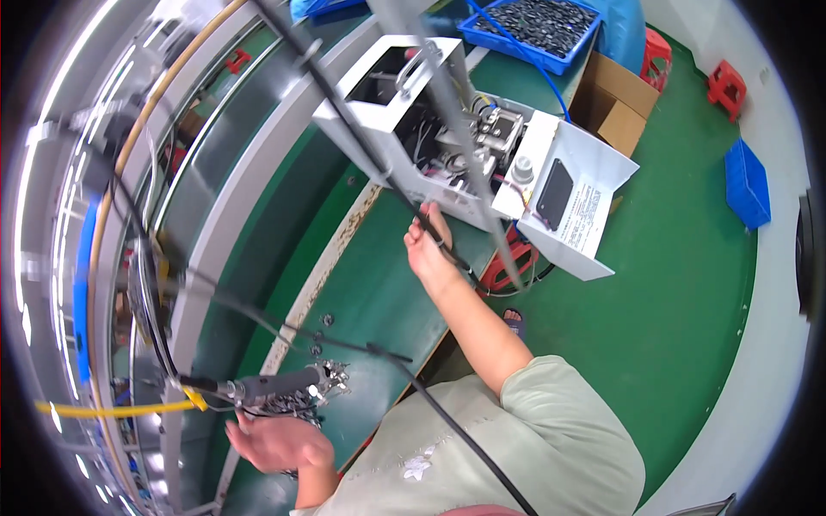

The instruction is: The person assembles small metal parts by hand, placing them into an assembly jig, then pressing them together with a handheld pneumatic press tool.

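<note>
My left hand (280, 443) is palm up at the lower left, its fingers spread and holding nothing I can see. Just above it, a grey cylindrical hand tool (280, 384) hangs sideways from a black cord. A pile of small shiny metal parts (297, 404) lies behind that tool, partly covered by it. My right hand (428, 241) reaches to the lower front edge of a white box-shaped machine (434, 193). Its fingertips are at the front panel, loosely bent and apart; a black cable crosses in front and hides part of them. The machine's metal mechanism (495, 129) shows through its open side.
A white hinged panel (594, 202) sticks out right of the machine. Behind are a blue tray (551, 56) of small dark parts and a cardboard box (615, 99). Loose metal pieces (323, 327) dot the green bench (370, 288). Red stools (727, 89) and a blue bin (747, 185) stand right.
</note>
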Tool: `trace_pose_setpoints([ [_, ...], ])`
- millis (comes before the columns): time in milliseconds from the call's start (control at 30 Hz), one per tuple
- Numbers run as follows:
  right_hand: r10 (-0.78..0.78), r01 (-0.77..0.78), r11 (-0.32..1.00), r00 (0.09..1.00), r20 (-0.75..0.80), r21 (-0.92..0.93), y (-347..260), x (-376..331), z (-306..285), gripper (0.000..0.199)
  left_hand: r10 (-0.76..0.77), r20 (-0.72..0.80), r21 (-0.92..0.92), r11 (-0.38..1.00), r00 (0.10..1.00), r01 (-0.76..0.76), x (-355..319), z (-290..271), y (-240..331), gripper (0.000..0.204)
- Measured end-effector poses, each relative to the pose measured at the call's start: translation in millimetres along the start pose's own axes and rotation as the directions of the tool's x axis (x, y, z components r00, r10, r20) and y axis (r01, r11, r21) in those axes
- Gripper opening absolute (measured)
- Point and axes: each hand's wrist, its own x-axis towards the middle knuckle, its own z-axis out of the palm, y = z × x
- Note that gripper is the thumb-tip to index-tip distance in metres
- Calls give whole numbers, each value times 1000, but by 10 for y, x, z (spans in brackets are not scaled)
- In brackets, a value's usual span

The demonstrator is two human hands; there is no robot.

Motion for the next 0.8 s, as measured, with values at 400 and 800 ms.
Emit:
trace_pose_setpoints([
  [400,209,-205,954,978,4,218,-78,-337,138,12,228,203,-591,804,952,-67,1290,1616,630,12],
  [800,695,-81,144,718,42,-986,-2266,-2396,-121,18,-720,427,-677,148,548,721,2059,1868,259,33],
])
